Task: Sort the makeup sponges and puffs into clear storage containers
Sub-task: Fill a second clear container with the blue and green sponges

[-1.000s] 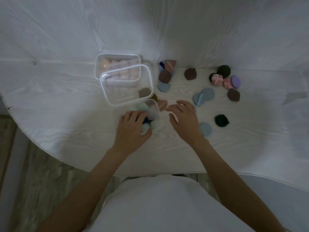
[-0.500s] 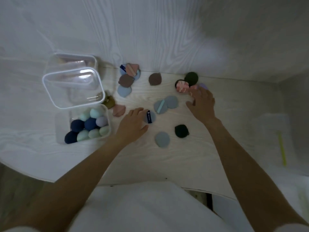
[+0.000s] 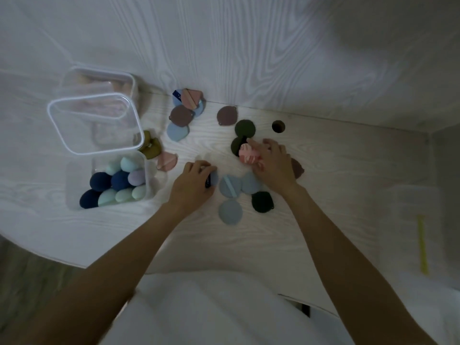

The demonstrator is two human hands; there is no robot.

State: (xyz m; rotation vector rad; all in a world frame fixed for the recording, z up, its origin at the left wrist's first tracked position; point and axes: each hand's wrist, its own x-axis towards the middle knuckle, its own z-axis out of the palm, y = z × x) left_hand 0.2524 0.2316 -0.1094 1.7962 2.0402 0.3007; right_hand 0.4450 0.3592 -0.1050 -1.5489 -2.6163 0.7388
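Both hands are closing in since the earlier frame: right hand [image 3: 272,165] is pulling back from the far purple puff and curling onto the pink marbled sponge [image 3: 247,155]; left hand [image 3: 196,183] is pinching the blue strapped puff [image 3: 213,178] at its edge. Clear containers are sitting to the left: the sponge box [image 3: 74,185] with blue and mint sponges, the emptier container [image 3: 57,120] beyond it. Left hand is nearer both, so its puff is likely travelling left first. Loose puffs are lying on the bench [image 3: 348,195] between and beyond the hands.

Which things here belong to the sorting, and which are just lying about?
Job: left hand on blue puff; right hand at pink marbled sponge; loose puffs; sponge container; empty container.
Lying about: yellow strip.
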